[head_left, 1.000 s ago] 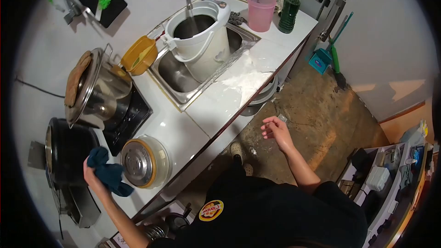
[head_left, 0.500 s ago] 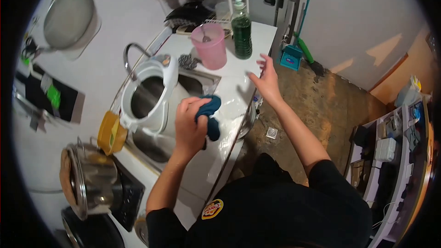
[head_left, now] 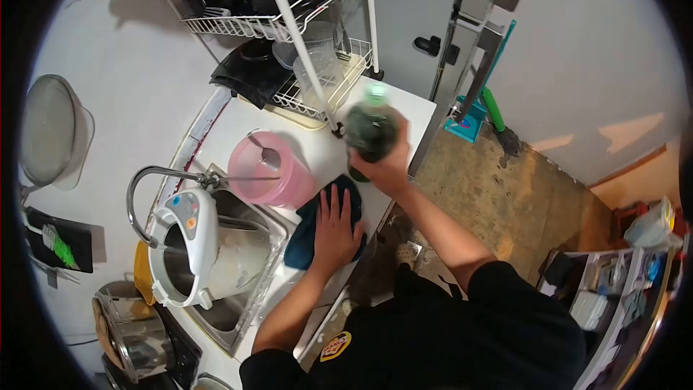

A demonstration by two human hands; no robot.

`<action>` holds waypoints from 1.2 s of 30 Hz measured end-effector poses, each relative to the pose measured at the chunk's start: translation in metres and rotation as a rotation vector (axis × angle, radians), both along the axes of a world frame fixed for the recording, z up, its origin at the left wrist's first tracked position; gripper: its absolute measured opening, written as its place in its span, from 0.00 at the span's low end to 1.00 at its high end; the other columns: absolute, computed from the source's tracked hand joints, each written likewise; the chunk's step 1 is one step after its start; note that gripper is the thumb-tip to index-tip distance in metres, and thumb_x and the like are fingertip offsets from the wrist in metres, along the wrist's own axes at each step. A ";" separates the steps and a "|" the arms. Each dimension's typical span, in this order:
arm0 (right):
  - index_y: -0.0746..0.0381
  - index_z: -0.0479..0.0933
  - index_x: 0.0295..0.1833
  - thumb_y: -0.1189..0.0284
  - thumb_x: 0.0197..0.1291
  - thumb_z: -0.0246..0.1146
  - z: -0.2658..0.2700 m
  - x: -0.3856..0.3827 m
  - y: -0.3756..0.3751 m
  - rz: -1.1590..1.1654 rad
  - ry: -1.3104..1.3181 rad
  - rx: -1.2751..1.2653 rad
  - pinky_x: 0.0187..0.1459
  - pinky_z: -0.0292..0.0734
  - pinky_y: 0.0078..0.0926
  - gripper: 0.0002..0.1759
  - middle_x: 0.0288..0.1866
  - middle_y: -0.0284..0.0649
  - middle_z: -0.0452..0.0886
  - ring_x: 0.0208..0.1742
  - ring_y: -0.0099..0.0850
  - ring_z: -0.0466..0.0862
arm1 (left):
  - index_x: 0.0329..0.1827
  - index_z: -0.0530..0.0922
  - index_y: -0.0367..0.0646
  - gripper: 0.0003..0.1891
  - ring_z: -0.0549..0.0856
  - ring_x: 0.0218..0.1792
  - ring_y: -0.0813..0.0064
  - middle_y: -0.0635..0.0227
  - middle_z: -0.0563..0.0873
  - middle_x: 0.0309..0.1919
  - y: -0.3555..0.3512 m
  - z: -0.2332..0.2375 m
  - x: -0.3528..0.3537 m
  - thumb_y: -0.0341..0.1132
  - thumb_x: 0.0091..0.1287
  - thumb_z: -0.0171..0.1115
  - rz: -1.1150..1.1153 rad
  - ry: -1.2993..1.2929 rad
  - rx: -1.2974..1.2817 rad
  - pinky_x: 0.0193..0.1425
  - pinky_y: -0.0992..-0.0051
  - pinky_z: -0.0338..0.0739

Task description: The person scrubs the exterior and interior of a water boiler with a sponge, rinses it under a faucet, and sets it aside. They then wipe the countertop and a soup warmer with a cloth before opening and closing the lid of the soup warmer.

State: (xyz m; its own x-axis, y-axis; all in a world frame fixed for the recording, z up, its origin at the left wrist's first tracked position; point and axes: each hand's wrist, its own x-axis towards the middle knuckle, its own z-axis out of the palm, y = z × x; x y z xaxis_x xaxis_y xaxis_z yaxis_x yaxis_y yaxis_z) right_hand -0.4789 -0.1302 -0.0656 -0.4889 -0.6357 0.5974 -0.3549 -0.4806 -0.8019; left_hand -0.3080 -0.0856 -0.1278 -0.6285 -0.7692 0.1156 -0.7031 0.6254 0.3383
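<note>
Teal-blue cloth point(head_left: 302, 235) is lying on the white countertop point(head_left: 238, 119) around the middle of the frame, and the left hand point(head_left: 336, 227) is pressing down flat on it, fingers spread, not really gripping anything. Meanwhile the right hand point(head_left: 386, 166) is wrapping tight around the dark green plastic bottle point(head_left: 368, 126) just above centre, right next to the pink plastic jug point(head_left: 271, 170) and below the white wire dish rack point(head_left: 289, 25).

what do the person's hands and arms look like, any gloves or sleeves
The left hand and right hand are bare, no gloves or watch visible. Forearms uncovered; short black sleeves on a black shirt with a round yellow-and-red badge.
</note>
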 end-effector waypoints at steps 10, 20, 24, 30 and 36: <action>0.67 0.66 0.58 0.75 0.44 0.70 -0.012 -0.165 0.111 -0.238 -0.094 0.240 0.57 0.70 0.33 0.34 0.52 0.44 0.75 0.52 0.34 0.76 | 0.66 0.64 0.36 0.30 0.60 0.67 0.45 0.48 0.62 0.67 -0.192 -0.034 -0.215 0.45 0.64 0.51 -0.059 0.096 -0.255 0.70 0.53 0.55; 0.67 0.55 0.67 0.78 0.43 0.71 -0.040 -0.199 0.086 -0.264 0.102 0.322 0.59 0.68 0.31 0.45 0.55 0.44 0.71 0.55 0.34 0.73 | 0.70 0.61 0.49 0.31 0.59 0.68 0.47 0.57 0.62 0.69 -0.140 -0.032 -0.199 0.45 0.63 0.52 0.209 0.018 -0.225 0.69 0.49 0.54; 0.65 0.51 0.67 0.77 0.37 0.73 -0.022 -0.161 0.026 -0.086 -0.011 0.131 0.58 0.68 0.31 0.51 0.57 0.42 0.65 0.56 0.31 0.70 | 0.71 0.60 0.53 0.35 0.56 0.69 0.49 0.60 0.58 0.70 -0.078 -0.010 -0.136 0.38 0.56 0.58 0.156 0.020 -0.052 0.69 0.49 0.52; 0.63 0.55 0.65 0.78 0.40 0.72 -0.008 -0.118 -0.036 0.139 -0.105 0.080 0.56 0.68 0.29 0.46 0.56 0.42 0.66 0.55 0.31 0.70 | 0.28 0.82 0.46 0.13 0.75 0.39 0.62 0.67 0.80 0.35 -0.026 -0.006 -0.057 0.19 0.44 0.54 0.338 0.522 0.005 0.46 0.71 0.71; 0.66 0.61 0.63 0.76 0.40 0.75 -0.016 -0.099 -0.068 0.024 0.236 0.020 0.57 0.69 0.28 0.43 0.57 0.42 0.66 0.55 0.32 0.71 | 0.30 0.81 0.40 0.13 0.79 0.34 0.65 0.61 0.79 0.31 0.003 0.082 0.015 0.18 0.45 0.50 0.670 0.859 -0.074 0.41 0.75 0.73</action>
State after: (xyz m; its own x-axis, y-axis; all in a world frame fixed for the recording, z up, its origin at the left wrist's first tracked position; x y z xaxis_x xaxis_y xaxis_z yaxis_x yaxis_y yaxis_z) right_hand -0.5774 -0.1986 -0.0814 -0.3215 -0.6583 0.6806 -0.5220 -0.4765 -0.7075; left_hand -0.2925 -0.0822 -0.0462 0.2279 -0.8983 0.3757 -0.4557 0.2426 0.8564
